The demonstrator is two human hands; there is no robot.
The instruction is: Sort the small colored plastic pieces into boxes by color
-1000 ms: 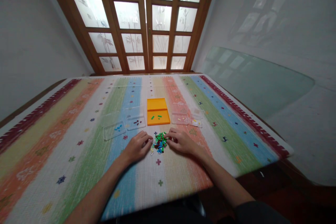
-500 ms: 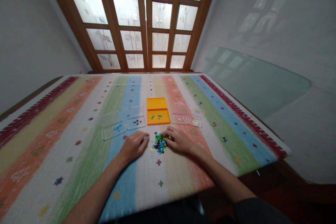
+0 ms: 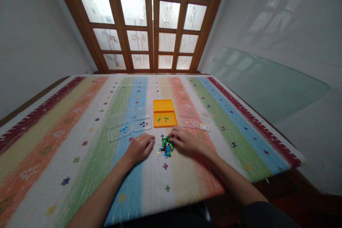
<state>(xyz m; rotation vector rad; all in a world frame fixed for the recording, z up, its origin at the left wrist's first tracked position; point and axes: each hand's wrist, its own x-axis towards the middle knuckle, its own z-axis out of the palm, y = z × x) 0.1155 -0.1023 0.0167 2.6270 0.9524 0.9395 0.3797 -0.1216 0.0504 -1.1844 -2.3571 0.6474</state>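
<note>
A small heap of tiny coloured pieces (image 3: 165, 146), green, blue, dark red and white, lies on the striped cloth (image 3: 80, 156) between my hands. My left hand (image 3: 140, 147) rests just left of the heap with its fingers curled under, thumb toward the pieces. My right hand (image 3: 184, 140) sits on the heap's right edge, fingertips bent onto the pieces. An orange tray (image 3: 164, 113) with a few green pieces stands just beyond the heap.
Clear boxes flank the tray: one with blue pieces (image 3: 119, 130), one with dark pieces (image 3: 142, 124), two more on the right (image 3: 187, 121) (image 3: 204, 125) with pale and yellow pieces. The table's right edge (image 3: 267, 128) drops away. Wooden glazed doors (image 3: 155, 21) stand behind.
My left hand has drawn back slightly from the heap. My right hand has shifted along the heap's far right side. The view has drifted a little, so everything sits slightly further right.
</note>
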